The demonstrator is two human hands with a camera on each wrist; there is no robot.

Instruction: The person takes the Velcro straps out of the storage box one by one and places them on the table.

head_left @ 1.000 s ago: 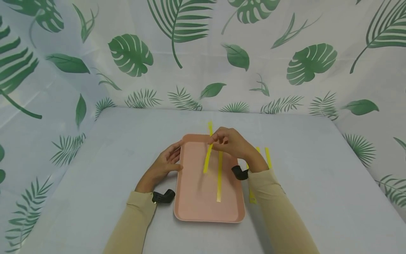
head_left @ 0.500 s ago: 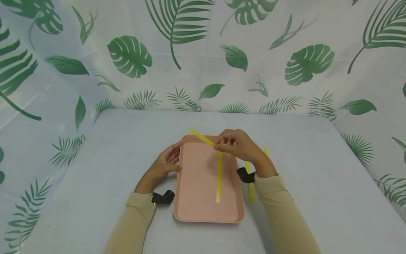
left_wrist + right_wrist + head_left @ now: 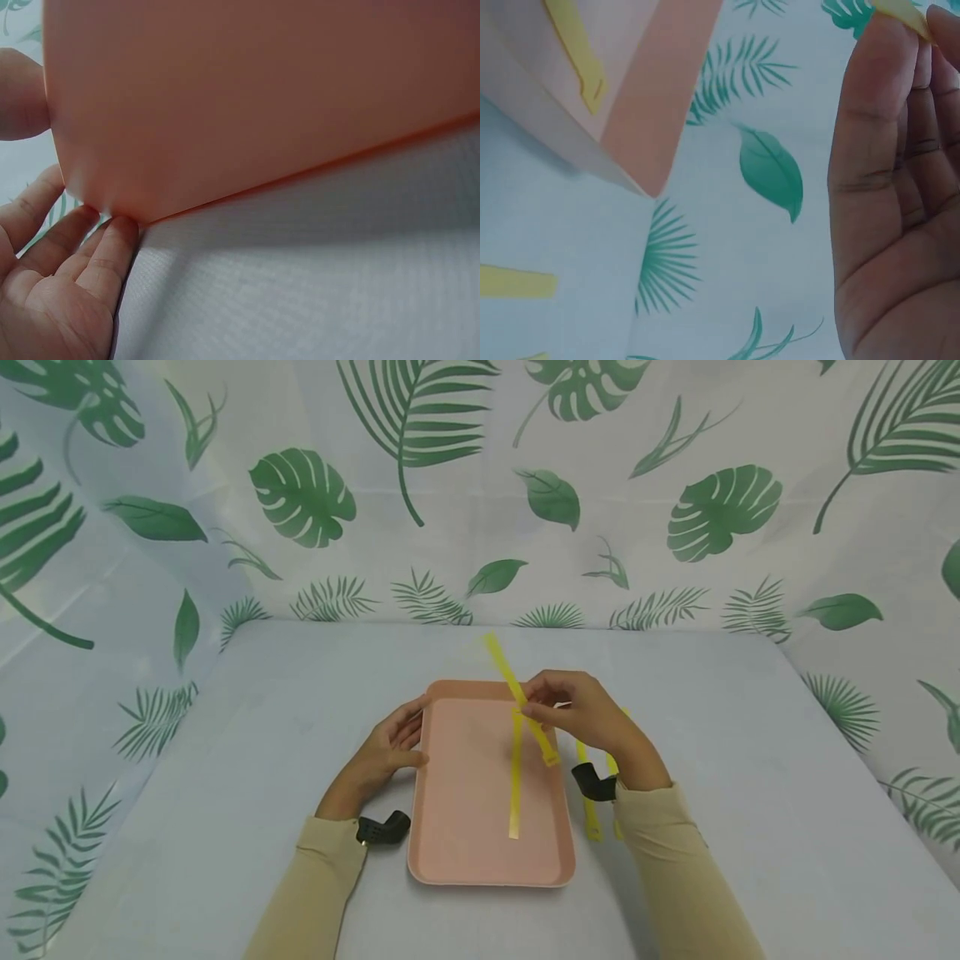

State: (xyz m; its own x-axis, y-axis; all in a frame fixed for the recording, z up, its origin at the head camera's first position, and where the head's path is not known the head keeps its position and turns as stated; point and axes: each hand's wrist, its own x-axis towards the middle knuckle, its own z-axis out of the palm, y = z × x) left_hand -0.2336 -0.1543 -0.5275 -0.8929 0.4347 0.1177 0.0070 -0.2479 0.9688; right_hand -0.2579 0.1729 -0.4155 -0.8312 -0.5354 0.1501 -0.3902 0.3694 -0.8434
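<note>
In the head view my right hand (image 3: 573, 706) pinches a long, thin yellow strip (image 3: 502, 667) between thumb and fingers, over the far right part of a pink rectangular tray (image 3: 438, 868). The held strip slants, its wider end low on the right; only a bit of it shows at the fingertips in the right wrist view. A second yellow strip (image 3: 514, 793) lies lengthwise in the tray, and the right wrist view shows the slit in its end. My left hand (image 3: 382, 756) rests against the tray's left side, fingertips and thumb touching the outer edge.
More yellow strips (image 3: 591, 818) lie on the white tabletop (image 3: 750, 760) right of the tray, partly covered by my right wrist and sleeve. A white cloth backdrop (image 3: 450, 543) with green leaf prints stands behind and at the sides.
The held strip has swung round, its lower end now tilting right over the tray. My right hand has shifted slightly right and nearer. My left hand stays on the tray's side.
</note>
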